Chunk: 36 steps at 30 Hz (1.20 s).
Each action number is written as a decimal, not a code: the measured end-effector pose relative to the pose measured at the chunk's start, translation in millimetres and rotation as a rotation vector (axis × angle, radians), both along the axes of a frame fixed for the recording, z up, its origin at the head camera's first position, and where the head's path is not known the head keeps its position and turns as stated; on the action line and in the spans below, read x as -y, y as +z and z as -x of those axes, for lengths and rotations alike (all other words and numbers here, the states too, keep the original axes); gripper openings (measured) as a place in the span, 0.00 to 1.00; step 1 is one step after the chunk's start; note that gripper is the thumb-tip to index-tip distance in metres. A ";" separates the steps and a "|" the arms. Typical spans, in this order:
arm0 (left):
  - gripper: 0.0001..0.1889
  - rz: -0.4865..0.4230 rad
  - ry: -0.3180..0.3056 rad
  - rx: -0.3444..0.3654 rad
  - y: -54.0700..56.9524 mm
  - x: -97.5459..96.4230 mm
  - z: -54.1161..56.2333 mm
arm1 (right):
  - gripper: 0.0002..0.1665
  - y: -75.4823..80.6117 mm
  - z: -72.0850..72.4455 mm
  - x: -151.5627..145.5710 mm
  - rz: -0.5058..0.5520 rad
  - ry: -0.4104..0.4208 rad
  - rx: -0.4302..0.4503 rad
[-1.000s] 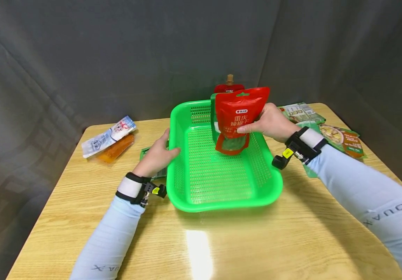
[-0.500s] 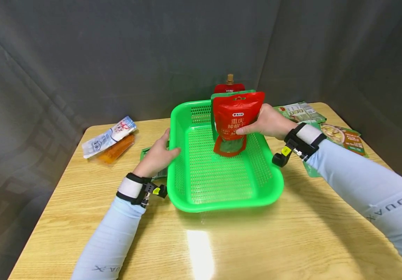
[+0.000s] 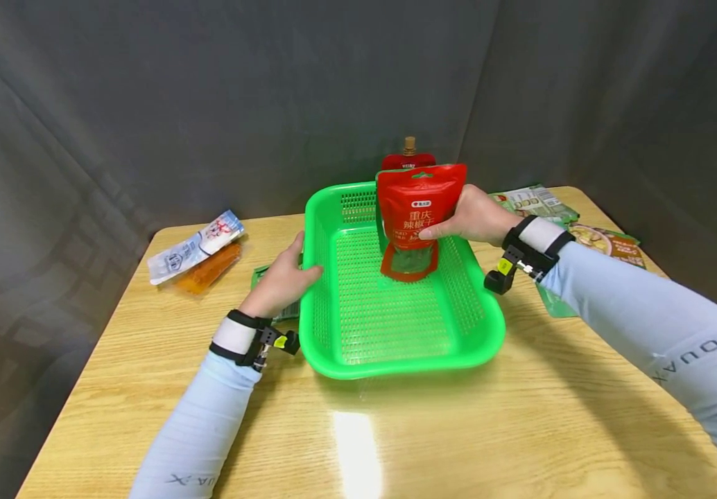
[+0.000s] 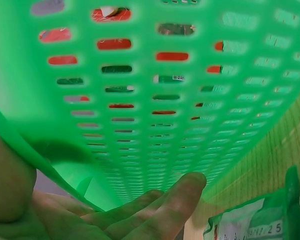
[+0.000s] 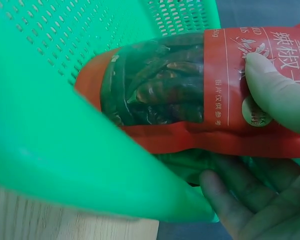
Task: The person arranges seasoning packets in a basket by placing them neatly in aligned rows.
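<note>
Red dried-chili pouch (image 3: 417, 215) is roughly upright in the back right part of the green plastic basket (image 3: 390, 329), lower end below the rim, though I honestly can't tell if its base is touching the floor of the thing. The person's right hand (image 3: 477, 216) has it gripped by the side edge, thumb flat on the front label, fingers tucked behind. Left hand (image 3: 280, 281) is grasping the basket's left side, thumb over the rim and fingers running along the outside of the wall. Right behind the chili one there's a green pouch (image 3: 381, 235), mostly hidden, and behind that a red Heinz pouch (image 3: 410, 162) with its spout cap poking up. A green packet (image 4: 260, 217) lies on the wooden table (image 3: 458, 430) just beside the left hand. Farther left you've got a blue-and-white packet (image 3: 199, 244) partly over an orange one (image 3: 210, 270), and over past the right hand there's a brown-and-green packet with food pictured on it (image 3: 608, 242).
</note>
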<state>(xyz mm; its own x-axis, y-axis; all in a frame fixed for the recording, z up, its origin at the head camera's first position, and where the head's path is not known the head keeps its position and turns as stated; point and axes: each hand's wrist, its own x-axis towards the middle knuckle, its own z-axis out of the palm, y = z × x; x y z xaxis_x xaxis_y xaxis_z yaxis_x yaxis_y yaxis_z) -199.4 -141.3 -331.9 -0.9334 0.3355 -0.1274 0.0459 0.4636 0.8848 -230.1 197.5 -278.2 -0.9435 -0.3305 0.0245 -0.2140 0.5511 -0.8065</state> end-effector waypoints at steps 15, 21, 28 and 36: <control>0.44 0.013 -0.005 -0.005 -2.4 -1.4 3.5 | 0.38 3.7 -1.8 -14.6 0.006 0.089 0.044; 0.44 0.035 -0.005 -0.007 -3.2 -2.7 4.9 | 0.41 22.7 -7.6 -33.4 -0.054 0.101 0.100; 0.44 0.026 -0.007 -0.009 -4.7 -1.7 7.8 | 0.41 53.1 -18.6 -65.6 -0.217 0.039 0.069; 0.44 0.036 -0.007 -0.027 -7.5 1.3 10.2 | 0.35 65.8 -25.0 -106.6 -0.217 -0.128 -0.021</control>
<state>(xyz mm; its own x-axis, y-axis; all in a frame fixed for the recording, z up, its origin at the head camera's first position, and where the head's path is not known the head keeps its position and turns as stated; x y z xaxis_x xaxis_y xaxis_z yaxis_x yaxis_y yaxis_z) -209.7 -142.5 -339.4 -0.9343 0.3376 -0.1142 0.0731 0.4950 0.8658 -205.1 304.1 -212.4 -0.9781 -0.2079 -0.0138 -0.1468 0.7347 -0.6623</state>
